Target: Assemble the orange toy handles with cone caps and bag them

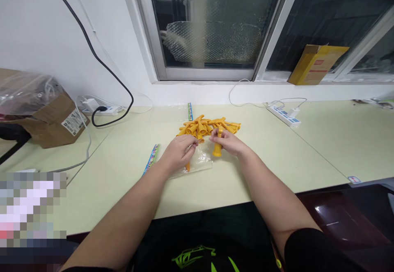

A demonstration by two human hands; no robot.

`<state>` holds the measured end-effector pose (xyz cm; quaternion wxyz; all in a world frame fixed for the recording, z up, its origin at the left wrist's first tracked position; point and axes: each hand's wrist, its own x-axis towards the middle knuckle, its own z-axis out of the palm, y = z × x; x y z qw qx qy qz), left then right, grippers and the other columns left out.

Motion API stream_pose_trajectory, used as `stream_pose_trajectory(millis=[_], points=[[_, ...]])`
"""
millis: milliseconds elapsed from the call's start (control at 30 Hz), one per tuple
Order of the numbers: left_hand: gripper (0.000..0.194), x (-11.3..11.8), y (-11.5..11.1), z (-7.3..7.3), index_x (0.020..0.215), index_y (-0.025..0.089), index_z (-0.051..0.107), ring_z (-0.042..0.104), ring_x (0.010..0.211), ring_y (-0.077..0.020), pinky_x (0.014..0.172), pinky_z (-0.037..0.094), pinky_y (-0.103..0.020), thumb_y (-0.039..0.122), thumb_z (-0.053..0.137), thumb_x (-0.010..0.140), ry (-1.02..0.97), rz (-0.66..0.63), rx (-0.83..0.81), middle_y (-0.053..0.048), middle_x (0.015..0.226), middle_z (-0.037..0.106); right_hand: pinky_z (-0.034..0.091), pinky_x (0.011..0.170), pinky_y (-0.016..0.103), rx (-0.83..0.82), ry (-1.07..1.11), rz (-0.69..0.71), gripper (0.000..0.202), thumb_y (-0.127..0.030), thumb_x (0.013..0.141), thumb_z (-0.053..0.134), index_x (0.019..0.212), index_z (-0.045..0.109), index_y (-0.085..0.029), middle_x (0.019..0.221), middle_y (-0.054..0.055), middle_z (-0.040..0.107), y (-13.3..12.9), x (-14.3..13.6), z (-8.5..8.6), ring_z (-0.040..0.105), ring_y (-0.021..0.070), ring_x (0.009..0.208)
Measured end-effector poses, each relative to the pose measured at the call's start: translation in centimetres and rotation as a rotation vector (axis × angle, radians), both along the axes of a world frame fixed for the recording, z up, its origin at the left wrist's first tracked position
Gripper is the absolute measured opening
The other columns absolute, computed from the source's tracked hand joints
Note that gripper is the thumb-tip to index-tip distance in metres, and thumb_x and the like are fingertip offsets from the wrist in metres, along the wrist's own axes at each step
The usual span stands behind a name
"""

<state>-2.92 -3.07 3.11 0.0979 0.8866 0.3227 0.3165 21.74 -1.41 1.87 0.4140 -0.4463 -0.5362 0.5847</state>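
Observation:
My right hand (229,140) is closed around a yellow plastic piece (217,149), tube-like with a flared lower end, held upright above the table. To its left, my left hand (181,153) has its fingers curled together at the clear plastic bag (201,159), which lies flat with a colourful printed header strip (151,159). An orange-yellow bit (187,166) shows just under that hand; I cannot tell whether it is inside the bag. Just beyond both hands lies a pile of similar yellow plastic pieces (201,128), several with flared round ends.
Behind the pile lies another clear bag with a printed strip (190,111). Power strips stand at the back right (283,115) and back left (111,110), with cables. A cardboard box (61,122) sits at left. A yellow carton (317,65) leans on the window.

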Motion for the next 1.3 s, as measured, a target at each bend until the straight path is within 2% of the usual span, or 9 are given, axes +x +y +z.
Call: stream_pose_trajectory(millis=[200,333,467,567,767,933,1033,1167,1300], points=[[0.017,0.1,-0.1,-0.2,0.1,0.022,0.062,0.064,0.089,-0.0203,0.084,0.048,-0.035,0.02,0.045,0.1,-0.002,0.011,-0.009,-0.003,0.094,0.069,0.058,0.071,0.031,-0.068,0.129,0.158,0.043,-0.047,0.07,0.09,0.089,0.063,-0.02,0.079,-0.002,0.062,-0.8,-0.6,0.1,0.063,0.012,0.068],[0.018,0.2,-0.2,-0.1,0.104,0.021,0.063,0.064,0.093,-0.0207,0.086,0.049,-0.036,0.022,0.045,0.101,-0.009,0.01,-0.016,-0.004,0.099,0.07,0.06,0.087,0.036,-0.143,0.23,0.334,0.053,-0.035,0.063,0.096,0.104,0.066,-0.02,0.094,0.001,0.07,-1.0,-0.9,-0.2,0.072,0.0173,0.088],[0.02,0.2,-0.3,0.0,0.106,0.022,0.063,0.064,0.097,-0.0205,0.09,0.048,-0.036,0.021,0.044,0.102,-0.019,0.004,-0.014,-0.003,0.103,0.071,0.06,0.074,0.027,-0.21,0.284,0.504,0.058,-0.035,0.065,0.096,0.114,0.067,-0.02,0.108,0.005,0.071,-1.0,-0.8,-0.5,0.072,0.0172,0.091],[0.02,0.2,-0.2,-0.2,0.106,0.023,0.064,0.064,0.097,-0.0211,0.09,0.049,-0.037,0.021,0.045,0.101,-0.024,0.006,-0.002,-0.003,0.104,0.072,0.056,0.06,0.021,-0.232,0.258,0.448,0.042,-0.04,0.077,0.087,0.109,0.069,-0.018,0.104,0.006,0.072,-0.8,-1.0,-0.8,0.069,0.0128,0.078],[0.025,0.6,0.0,-0.8,0.116,0.022,0.065,0.063,0.101,-0.0232,0.091,0.048,-0.041,0.02,0.045,0.101,-0.002,-0.009,0.008,-0.005,0.108,0.073,0.063,0.076,0.027,-0.208,0.218,0.33,0.05,-0.029,0.076,0.087,0.12,0.063,-0.022,0.102,0.003,0.073,-0.9,-3.1,-2.0,0.073,0.0153,0.089],[0.026,1.3,0.0,-1.2,0.113,0.023,0.066,0.063,0.097,-0.0221,0.088,0.046,-0.04,0.016,0.046,0.099,0.028,-0.103,0.043,-0.004,0.104,0.073,0.06,0.074,0.028,-0.076,0.162,0.351,0.033,-0.03,0.067,0.089,0.088,0.068,-0.017,0.082,0.001,0.07,-1.3,-5.1,-3.0,0.07,0.015,0.076],[0.025,1.6,-0.3,-1.3,0.11,0.024,0.066,0.063,0.1,-0.0215,0.09,0.044,-0.04,0.014,0.046,0.098,0.031,-0.161,0.052,-0.004,0.107,0.073,0.059,0.084,0.033,0.037,0.01,0.378,0.022,-0.022,0.064,0.085,0.078,0.07,-0.017,0.084,0.001,0.071,-1.5,-5.4,-3.1,0.07,0.0193,0.086],[0.021,1.8,-0.4,-1.5,0.104,0.023,0.065,0.064,0.104,-0.0216,0.091,0.044,-0.041,0.015,0.047,0.099,0.02,-0.21,0.063,-0.005,0.112,0.073,0.053,0.103,0.038,0.216,-0.176,0.361,0.025,-0.014,0.068,0.076,0.092,0.074,-0.02,0.11,0.003,0.072,-1.2,-5.6,-3.1,0.064,0.024,0.115],[0.023,1.8,-0.1,-1.8,0.109,0.024,0.066,0.064,0.111,-0.023,0.095,0.046,-0.042,0.017,0.045,0.1,-0.004,-0.23,0.065,-0.007,0.116,0.073,0.054,0.098,0.038,0.33,-0.321,0.229,0.032,-0.004,0.063,0.068,0.09,0.071,-0.021,0.104,0.003,0.071,-0.7,-6.2,-3.7,0.063,0.0248,0.112]])
